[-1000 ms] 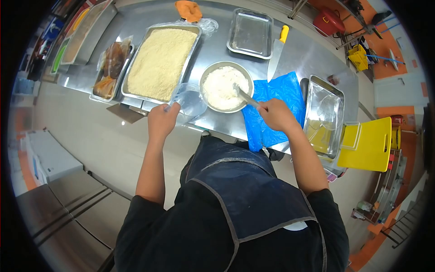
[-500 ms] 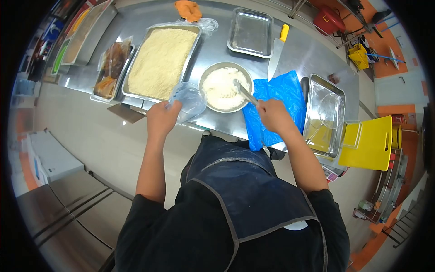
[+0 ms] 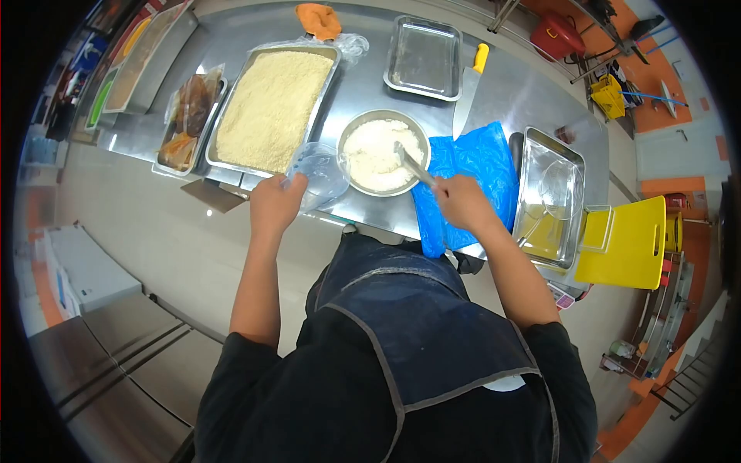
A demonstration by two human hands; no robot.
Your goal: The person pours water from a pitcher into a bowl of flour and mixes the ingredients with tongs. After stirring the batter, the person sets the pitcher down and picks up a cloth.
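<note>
My left hand (image 3: 276, 204) is closed round the handle of a clear plastic jug (image 3: 320, 179). The jug leans towards a round metal bowl (image 3: 423, 171), its lip over the bowl's left rim. Inside the bowl lies a pale, crumbly, floury mixture (image 3: 377, 150). Gripped in my right hand (image 3: 463, 202) is a metal utensil (image 3: 417, 167) that looks like tongs; its end is down in the mixture. Under and beside my right hand lies a blue plastic bag (image 3: 482, 166).
Left of the bowl stands a tray of yellowish crumbs (image 3: 270, 108), then a tray with brown bagged food (image 3: 193, 116). Behind are an empty metal tray (image 3: 423, 58), a yellow-handled knife (image 3: 469, 89) and an orange cloth (image 3: 318, 21). A tray with a strainer (image 3: 552, 193) and yellow board (image 3: 625, 243) sit right.
The end of the metal utensil has shifted slightly within the mixture, and my right hand has moved a little left. The jug stays tilted at the bowl's rim.
</note>
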